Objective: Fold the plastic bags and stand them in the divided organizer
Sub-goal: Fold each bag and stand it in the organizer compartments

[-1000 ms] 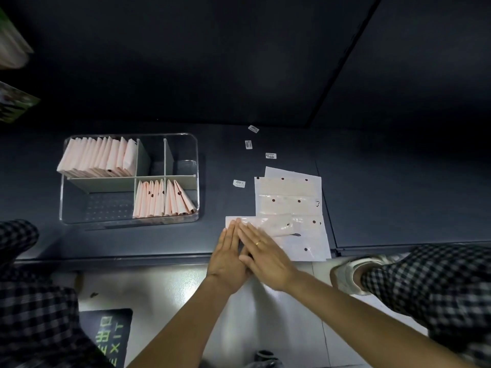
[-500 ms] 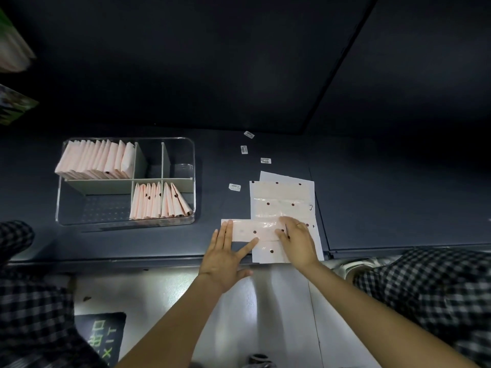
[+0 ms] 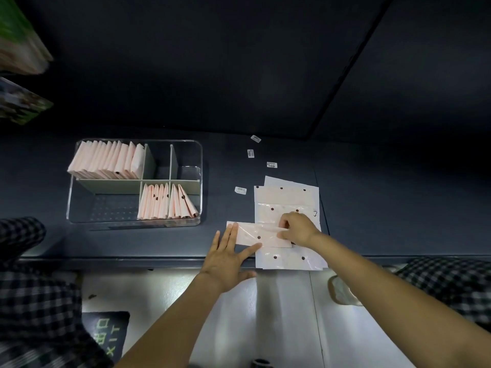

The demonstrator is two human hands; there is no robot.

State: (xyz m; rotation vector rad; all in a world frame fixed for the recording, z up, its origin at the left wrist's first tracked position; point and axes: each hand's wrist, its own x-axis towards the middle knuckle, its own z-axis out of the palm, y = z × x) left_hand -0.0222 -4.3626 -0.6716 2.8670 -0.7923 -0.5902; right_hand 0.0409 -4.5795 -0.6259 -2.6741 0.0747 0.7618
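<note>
Folding is underway: we have a bag strip (image 3: 259, 234), already narrowed lengthwise, lying across the near part of the flat bag stack (image 3: 287, 205) on the dark desk (image 3: 372, 208). Our left hand (image 3: 225, 258) lies flat with its fingers (image 3: 230, 235) straight and together, pressing the strip's 9 o'clock end against the desk. Our right hand (image 3: 299, 229) sits at the 3 o'clock end with curled fingers that seem to pinch the plastic there, though the exact contact is hard to make out.

To do this step well, we judge that the left hand should hold its end pinned while the right carries its end over toward 9 o'clock, edges matched, then presses the crease flat. Thin plastic is slippery and springs open, so a firm press should matter more than speed. We should take care not to drag the sheets beneath.

The clear organizer (image 3: 71, 200) stands at 10 o'clock from our hands, well apart. Folded bags stand in its far-left compartment (image 3: 106, 160) and its near-right compartment (image 3: 167, 201); the near-left one holds none. About 4 small labels (image 3: 240, 190) lie scattered between organizer and stack.
</note>
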